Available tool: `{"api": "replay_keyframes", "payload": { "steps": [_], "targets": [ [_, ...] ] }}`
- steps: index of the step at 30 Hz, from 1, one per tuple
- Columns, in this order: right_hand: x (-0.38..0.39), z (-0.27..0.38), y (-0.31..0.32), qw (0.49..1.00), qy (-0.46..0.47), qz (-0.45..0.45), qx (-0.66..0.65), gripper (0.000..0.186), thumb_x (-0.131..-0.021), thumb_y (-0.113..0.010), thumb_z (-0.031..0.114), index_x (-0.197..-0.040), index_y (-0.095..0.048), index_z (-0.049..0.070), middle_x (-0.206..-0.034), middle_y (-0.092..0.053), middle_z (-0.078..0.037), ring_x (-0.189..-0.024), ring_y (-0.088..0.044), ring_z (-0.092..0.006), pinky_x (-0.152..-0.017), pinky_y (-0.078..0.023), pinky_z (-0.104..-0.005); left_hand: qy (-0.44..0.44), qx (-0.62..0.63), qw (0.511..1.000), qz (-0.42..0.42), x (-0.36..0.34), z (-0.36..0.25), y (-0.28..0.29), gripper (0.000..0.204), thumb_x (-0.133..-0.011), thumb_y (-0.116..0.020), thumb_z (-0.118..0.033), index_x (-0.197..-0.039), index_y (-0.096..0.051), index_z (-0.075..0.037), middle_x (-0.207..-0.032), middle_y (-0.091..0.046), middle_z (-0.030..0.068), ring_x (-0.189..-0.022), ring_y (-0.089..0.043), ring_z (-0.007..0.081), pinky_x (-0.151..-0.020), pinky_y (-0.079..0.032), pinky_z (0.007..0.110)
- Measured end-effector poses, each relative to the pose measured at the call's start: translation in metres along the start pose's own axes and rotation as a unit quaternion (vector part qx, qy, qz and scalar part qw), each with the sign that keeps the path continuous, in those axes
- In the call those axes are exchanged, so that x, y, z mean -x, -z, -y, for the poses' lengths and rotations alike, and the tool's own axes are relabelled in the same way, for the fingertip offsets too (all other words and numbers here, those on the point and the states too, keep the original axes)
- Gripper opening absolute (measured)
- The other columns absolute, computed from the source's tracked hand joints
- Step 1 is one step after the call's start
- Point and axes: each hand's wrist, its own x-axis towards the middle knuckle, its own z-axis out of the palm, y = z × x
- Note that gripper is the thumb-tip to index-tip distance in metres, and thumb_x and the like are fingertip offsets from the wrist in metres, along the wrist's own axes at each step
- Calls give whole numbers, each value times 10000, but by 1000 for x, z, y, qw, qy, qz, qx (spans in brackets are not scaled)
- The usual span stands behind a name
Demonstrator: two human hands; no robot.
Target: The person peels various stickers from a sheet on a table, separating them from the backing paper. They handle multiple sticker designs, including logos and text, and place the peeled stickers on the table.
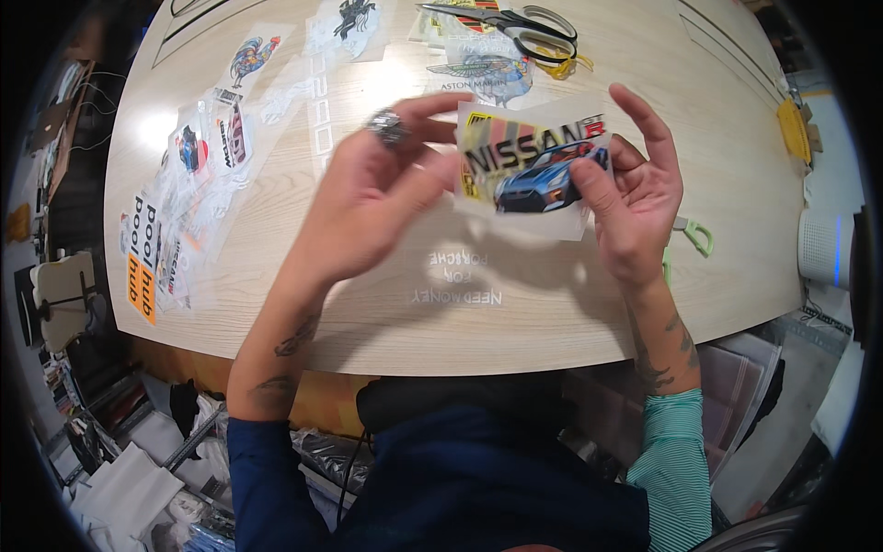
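Over the middle of the table [552,322], I hold a small stack of translucent decal sheets [538,189] in front of me. A blue sports car and bold lettering are on the top one, and a yellow design shows through from beneath. My right hand [636,207] grips the stack's right side, thumb on the front, index finger raised away. On the other side, my left hand [372,198], wearing a large silver ring, has its thumb and fingertips at the left edge, pinching there; the thumb is slightly blurred. Below lies a clear sheet with white lettering [455,281], upside down to me.
Black-handled scissors [520,29] rest on more decals [487,74] at the far side. Green-handled scissors [701,237] lie right of my right hand. Spread along the left are several decal sheets, including a rooster [253,60] and an orange-and-black lettered one [143,267].
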Motion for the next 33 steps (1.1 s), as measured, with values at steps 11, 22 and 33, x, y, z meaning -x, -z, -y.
{"api": "replay_keyframes", "payload": {
  "steps": [11,22,33],
  "targets": [
    [-17,-2,26,986,-74,-146,-23,230,-1041,-578,150,-1218,-626,10,-1015,-753,-72,-846,-732,-116,-706,-616,-260,40,96,994,-31,5,25,10,498,-928,-760,-84,-1349,-529,46,-1125,-703,137,-896,-710,122,-680,-579,228],
    [-26,4,49,980,-10,-196,4,178,-1027,-599,170,-1128,-647,31,-1028,-741,-65,-894,-718,-99,-717,-596,-253,15,-30,993,-116,-4,33,31,556,-960,-722,-124,-1442,-478,7,-901,-715,61,-806,-636,66,-679,-461,201],
    [-36,5,54,965,18,-259,45,176,-1018,-622,142,-1121,-650,1,-979,-734,-76,-799,-703,-110,-704,-579,-242,-6,-184,963,-198,-53,43,43,533,-921,-764,-174,-1358,-550,43,-690,-622,-18,-615,-544,34,-541,-403,220]
  ]
}}
